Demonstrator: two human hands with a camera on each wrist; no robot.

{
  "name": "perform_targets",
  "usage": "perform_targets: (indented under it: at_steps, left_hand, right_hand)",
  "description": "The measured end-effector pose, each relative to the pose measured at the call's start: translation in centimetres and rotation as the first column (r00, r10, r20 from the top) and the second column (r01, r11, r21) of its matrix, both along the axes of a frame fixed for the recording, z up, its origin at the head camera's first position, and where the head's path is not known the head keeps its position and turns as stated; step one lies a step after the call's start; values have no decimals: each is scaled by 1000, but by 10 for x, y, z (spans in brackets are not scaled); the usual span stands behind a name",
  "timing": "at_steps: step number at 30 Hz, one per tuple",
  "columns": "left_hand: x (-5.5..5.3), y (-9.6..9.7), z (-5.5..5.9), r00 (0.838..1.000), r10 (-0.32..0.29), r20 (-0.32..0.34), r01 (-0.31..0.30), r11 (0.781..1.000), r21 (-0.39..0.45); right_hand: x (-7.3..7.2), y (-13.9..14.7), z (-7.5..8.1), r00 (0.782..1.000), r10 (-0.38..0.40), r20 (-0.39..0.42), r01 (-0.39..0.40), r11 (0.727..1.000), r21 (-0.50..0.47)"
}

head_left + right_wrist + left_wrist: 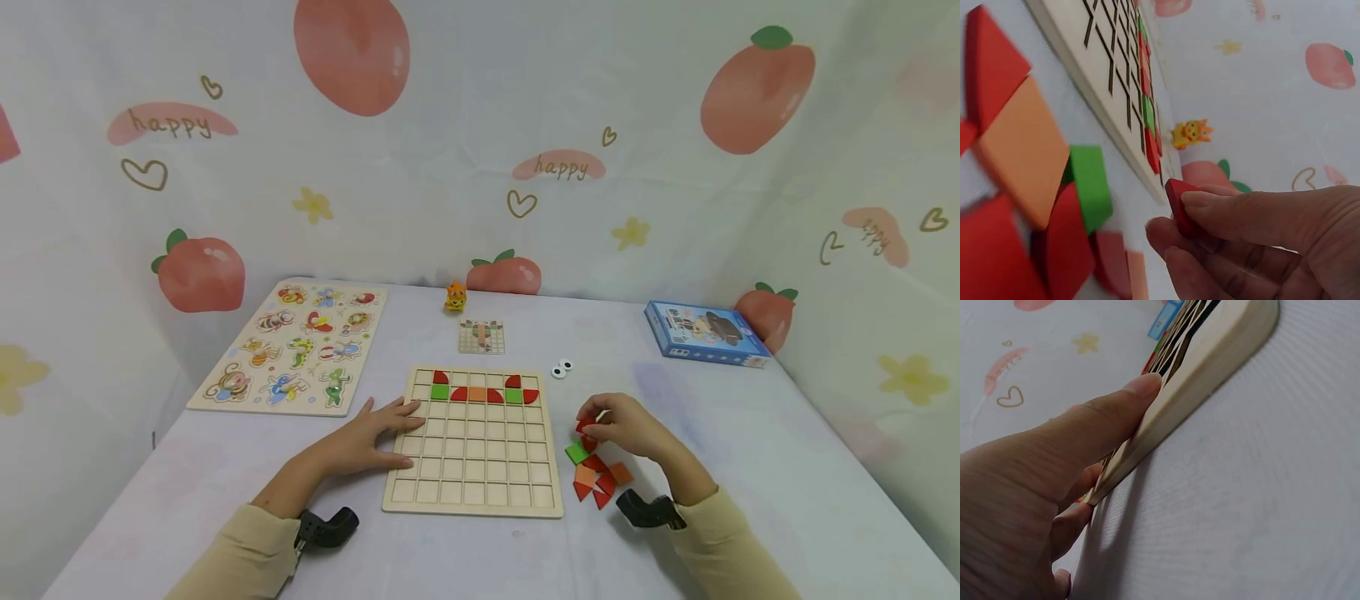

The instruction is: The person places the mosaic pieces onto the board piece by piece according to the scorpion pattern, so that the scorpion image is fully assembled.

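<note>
My right hand (626,423) pinches a red wooden puzzle piece (1175,194) between thumb and fingers, above a loose pile beside the board. That pile holds red pieces, orange pieces (619,473) and a green square (577,452). With fingers spread, my left hand (367,440) rests on the left edge of the wooden grid board (476,496); its thumb touches the rim in the left wrist view. Near the board's top, red rounded pieces (495,396), two green squares (513,397) and an orange square (477,394) sit in the cells. Lower cells hold no pieces.
Behind the board lie a small pattern card (482,337) and an orange toy figure (455,297). Two white eye-like discs (558,372) are right of the board. An insect puzzle board (291,350) lies back left, a blue box (705,333) back right.
</note>
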State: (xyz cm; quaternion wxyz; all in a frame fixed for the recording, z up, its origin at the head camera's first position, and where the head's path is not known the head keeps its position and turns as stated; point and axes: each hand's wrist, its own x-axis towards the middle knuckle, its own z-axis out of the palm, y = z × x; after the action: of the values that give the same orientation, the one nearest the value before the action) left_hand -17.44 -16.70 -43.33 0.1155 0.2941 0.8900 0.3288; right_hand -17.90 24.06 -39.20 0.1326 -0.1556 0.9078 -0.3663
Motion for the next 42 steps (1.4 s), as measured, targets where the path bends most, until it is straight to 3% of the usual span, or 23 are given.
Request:
perform_targets:
  at_steps: [7,18,23,35,42]
  left_hand:
    - [1,1,0,1000,9,11,-9,1000,5]
    - [0,0,0,1000,10,-1,-10,1000,-9]
    - [0,0,1,1000,12,8,-12,1000,-5]
    - [0,2,2,1000,3,18,-2,1000,-13]
    - [0,1,2,1000,-4,16,4,1000,-12]
  right_hand:
    - [-15,-26,4,999,21,-30,-20,1000,17]
    - [-34,-76,15,991,119,-65,-125,988,-90]
    - [-42,-102,19,989,120,-88,-131,984,-123]
    - [-68,-152,11,984,170,-56,-175,980,-96]
    - [-77,-181,3,984,172,53,-165,979,-121]
